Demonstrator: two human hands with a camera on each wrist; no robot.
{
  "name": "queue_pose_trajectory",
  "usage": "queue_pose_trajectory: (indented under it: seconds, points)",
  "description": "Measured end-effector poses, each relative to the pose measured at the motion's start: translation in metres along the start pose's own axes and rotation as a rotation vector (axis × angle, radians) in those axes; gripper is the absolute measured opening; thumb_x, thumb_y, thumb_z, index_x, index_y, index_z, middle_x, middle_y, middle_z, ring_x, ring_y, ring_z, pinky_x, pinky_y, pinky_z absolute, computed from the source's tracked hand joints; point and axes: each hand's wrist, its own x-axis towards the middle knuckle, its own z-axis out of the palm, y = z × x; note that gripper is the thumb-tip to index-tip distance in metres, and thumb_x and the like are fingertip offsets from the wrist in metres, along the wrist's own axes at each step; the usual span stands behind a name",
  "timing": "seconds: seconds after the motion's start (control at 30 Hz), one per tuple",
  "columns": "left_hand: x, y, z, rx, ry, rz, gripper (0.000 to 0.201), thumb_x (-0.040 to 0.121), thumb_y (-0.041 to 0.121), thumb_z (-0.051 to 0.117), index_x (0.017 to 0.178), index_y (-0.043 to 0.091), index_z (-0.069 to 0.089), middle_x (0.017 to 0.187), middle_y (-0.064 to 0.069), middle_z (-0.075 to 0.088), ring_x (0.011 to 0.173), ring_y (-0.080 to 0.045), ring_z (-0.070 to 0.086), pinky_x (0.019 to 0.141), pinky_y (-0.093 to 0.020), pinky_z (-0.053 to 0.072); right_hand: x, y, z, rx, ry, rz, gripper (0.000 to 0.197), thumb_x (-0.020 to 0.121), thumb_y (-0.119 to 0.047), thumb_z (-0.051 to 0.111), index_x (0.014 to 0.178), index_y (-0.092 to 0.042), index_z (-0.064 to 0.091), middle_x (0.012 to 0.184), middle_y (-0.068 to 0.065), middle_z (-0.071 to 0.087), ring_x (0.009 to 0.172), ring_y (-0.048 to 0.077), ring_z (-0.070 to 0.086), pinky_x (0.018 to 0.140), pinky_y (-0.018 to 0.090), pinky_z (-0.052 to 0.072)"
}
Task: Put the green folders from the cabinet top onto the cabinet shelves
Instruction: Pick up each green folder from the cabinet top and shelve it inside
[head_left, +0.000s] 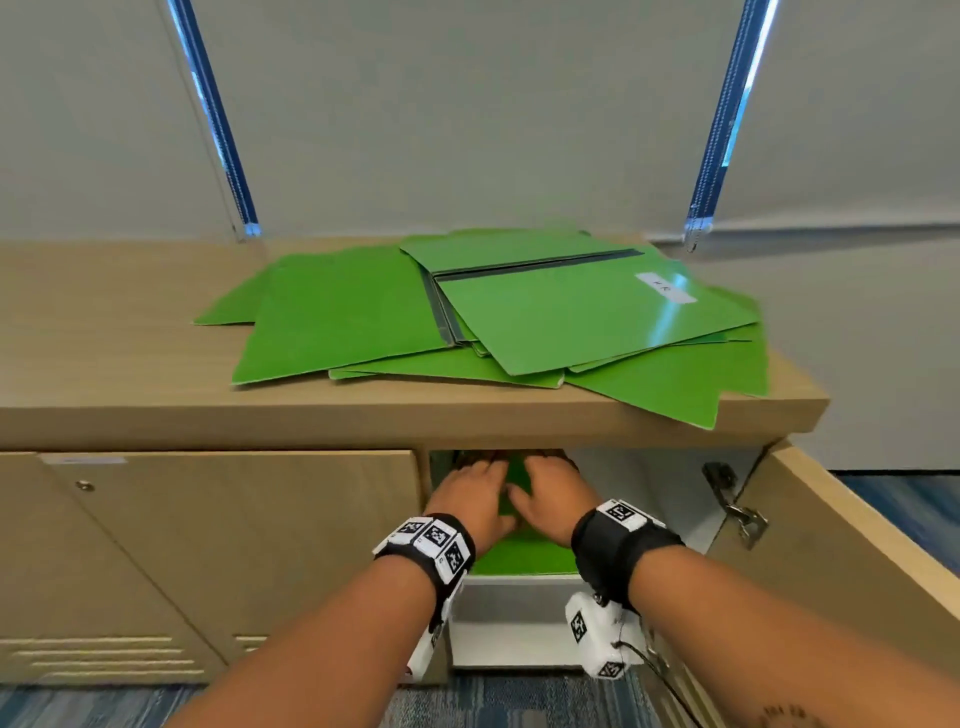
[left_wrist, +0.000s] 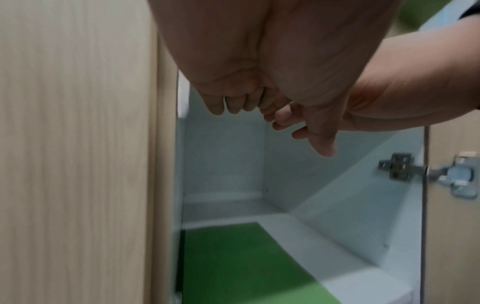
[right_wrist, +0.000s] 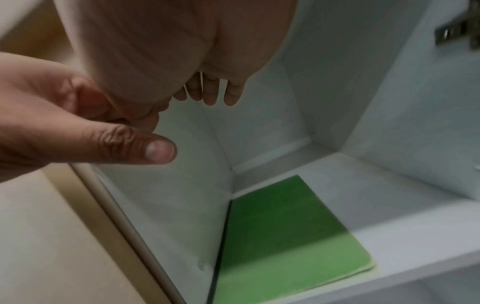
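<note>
A loose pile of several green folders (head_left: 519, 322) lies on the wooden cabinet top (head_left: 130, 364); the uppermost carries a white label. Below it, in the open white compartment, one green folder (head_left: 524, 558) lies flat on the shelf (right_wrist: 389, 236), its left edge against the compartment's left wall. Both of my hands reach into that compartment side by side, above this folder (right_wrist: 283, 236). My left hand (head_left: 475, 488) has its fingers (left_wrist: 228, 102) hanging loosely and holds nothing. My right hand (head_left: 548, 493) is just as relaxed and empty. The fingertips are hidden under the cabinet top in the head view.
The left cabinet door (head_left: 208, 545) is closed. The right door (head_left: 857, 571) stands swung open on metal hinges (head_left: 737, 514). Grey blinds hang behind the cabinet, and blue carpet (head_left: 493, 701) covers the floor.
</note>
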Motion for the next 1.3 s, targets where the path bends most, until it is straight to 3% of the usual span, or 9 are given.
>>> queue_pose_trajectory:
  seconds: [0.23,0.33,0.43,0.5,0.6,0.73,0.9,1.17,1.3]
  points:
    - [-0.047,0.023,-0.07,-0.026,0.035,0.028,0.064,0.085,0.041,0.059,0.143,0.023,0.038,0.142,-0.002,0.05,0.125,-0.023,0.051,0.104,-0.037,0.042,-0.052,-0.034,-0.066,0.081,0.017,-0.157,0.046,0.091,-0.032,0.053,0.134,-0.017,0.05,0.133,0.007,0.054,0.124,0.024,0.05,0.104,0.034,0.041]
    - [-0.057,0.033,-0.108,-0.029,0.226,0.06,0.036,0.09,0.034,0.053,0.126,0.028,0.053,0.118,-0.001,0.063,0.105,-0.022,0.061,0.088,-0.036,0.051,-0.06,-0.049,-0.102,0.045,0.161,-0.21,0.029,0.092,-0.029,0.05,0.119,-0.023,0.059,0.118,0.003,0.063,0.108,0.023,0.06,0.094,0.039,0.05]
    - [-0.051,0.042,-0.144,-0.048,0.422,0.056,0.022,0.088,0.031,0.055,0.109,0.024,0.055,0.108,0.002,0.055,0.102,-0.019,0.055,0.084,-0.036,0.05,-0.056,-0.063,-0.137,0.013,0.265,-0.221,0.018,0.09,-0.027,0.049,0.106,-0.022,0.057,0.106,0.001,0.06,0.097,0.022,0.059,0.083,0.043,0.052]
    - [-0.036,0.042,-0.155,-0.001,0.474,0.069,0.04,0.084,0.028,0.059,0.122,0.021,0.051,0.123,-0.002,0.05,0.113,-0.022,0.05,0.094,-0.039,0.047,-0.047,-0.068,-0.154,0.016,0.293,-0.232,0.028,0.089,-0.024,0.05,0.116,-0.02,0.055,0.117,0.003,0.057,0.108,0.022,0.054,0.09,0.042,0.049]
    - [-0.01,0.046,-0.162,0.028,0.337,0.061,0.07,0.085,0.024,0.058,0.147,0.016,0.027,0.153,-0.007,0.032,0.141,-0.026,0.03,0.115,-0.046,0.028,-0.032,-0.066,-0.169,0.005,0.285,-0.205,0.039,0.089,-0.023,0.051,0.127,-0.017,0.051,0.128,0.005,0.051,0.118,0.024,0.048,0.099,0.042,0.044]
    - [0.016,0.053,-0.153,0.175,0.117,-0.012,0.079,0.089,0.034,0.055,0.152,0.019,0.01,0.148,-0.007,0.041,0.142,-0.027,0.029,0.118,-0.052,0.014,-0.016,-0.052,-0.173,-0.004,0.275,-0.101,0.039,0.09,-0.027,0.051,0.127,-0.014,0.05,0.129,0.008,0.048,0.119,0.028,0.047,0.099,0.04,0.043]
    - [0.018,0.058,-0.145,0.404,0.098,0.054,0.029,0.095,0.026,0.049,0.119,0.016,0.06,0.114,-0.009,0.053,0.112,-0.031,0.051,0.091,-0.045,0.047,-0.005,-0.026,-0.175,0.169,0.359,0.182,0.042,0.088,-0.033,0.057,0.12,-0.006,0.052,0.126,0.016,0.049,0.112,0.034,0.053,0.097,0.039,0.046]
    - [-0.005,0.065,-0.178,0.217,0.374,0.044,0.034,0.099,0.033,0.035,0.097,0.015,0.063,0.093,-0.006,0.062,0.084,-0.03,0.063,0.075,-0.039,0.053,0.004,-0.014,-0.195,0.975,0.624,0.748,0.091,0.067,-0.042,0.081,0.132,-0.003,0.029,0.134,0.019,0.041,0.112,0.041,0.053,0.086,0.038,0.046]
    - [-0.019,0.077,-0.181,0.141,0.382,0.154,0.044,0.094,0.051,0.033,0.093,0.022,0.065,0.09,0.001,0.06,0.081,-0.022,0.059,0.073,-0.036,0.051,0.006,-0.02,-0.206,1.269,0.547,0.602,0.058,0.08,-0.021,0.071,0.131,-0.001,0.05,0.128,0.016,0.059,0.101,0.03,0.061,0.082,0.035,0.053]
